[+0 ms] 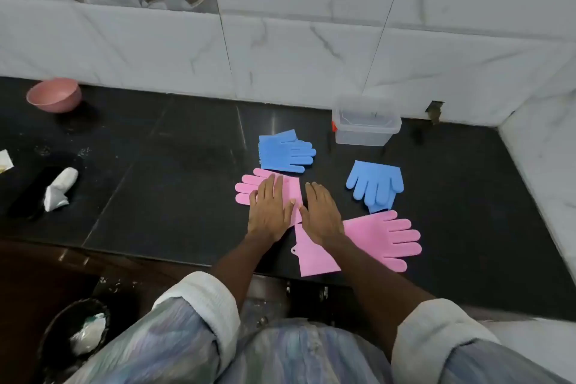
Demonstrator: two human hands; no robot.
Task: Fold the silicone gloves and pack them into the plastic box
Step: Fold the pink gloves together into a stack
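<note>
Black tabletop, four gloves out

Marble-tiled wall behind black tabletop (156, 196). L hand (270, 209) flat on folded pink glove (249, 188); R hand (321, 215) flat, fingers straight, beside it, wrist over 2nd pink glove (383, 237). Two blue gloves (285, 151) (375, 185) near clear plastic box (366, 126), lid off.

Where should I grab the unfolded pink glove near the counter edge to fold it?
Take the pink glove by its cuff end, at the corner with the small hanging tab, coming from the near counter edge. It lies flat, fingers pointing right, and the right hand already rests on the cuff, so lift there and fold toward the fingers.
</note>
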